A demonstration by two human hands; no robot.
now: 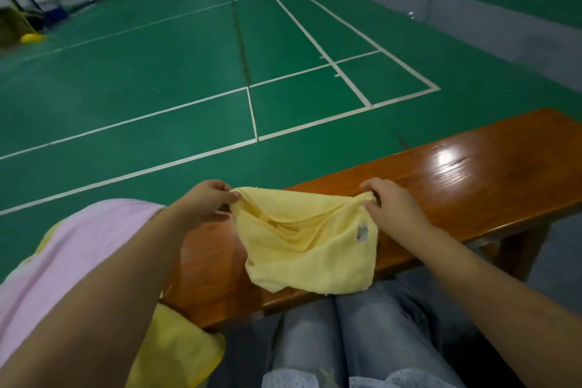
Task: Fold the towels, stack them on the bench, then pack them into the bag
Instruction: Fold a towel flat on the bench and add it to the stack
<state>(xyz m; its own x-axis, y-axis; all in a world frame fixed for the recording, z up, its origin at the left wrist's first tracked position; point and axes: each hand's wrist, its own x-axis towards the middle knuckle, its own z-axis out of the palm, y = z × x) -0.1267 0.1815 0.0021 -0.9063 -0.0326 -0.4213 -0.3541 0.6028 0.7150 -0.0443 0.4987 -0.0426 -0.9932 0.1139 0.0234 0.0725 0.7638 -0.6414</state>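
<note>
At the bench's left end, a pink towel is lying over a yellow one that is spilling off the near edge. Our left hand is pinching one top corner of the pale yellow towel while our right hand is pinching the other. We are holding it sagging over the wooden bench, its lower edge hanging past the near edge.

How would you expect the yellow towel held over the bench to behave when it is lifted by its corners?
Probably floppy: the yellow towel sags between the left hand and right hand. Likely light, since pinches hold it. Its lower edge drapes onto the bench.
</note>
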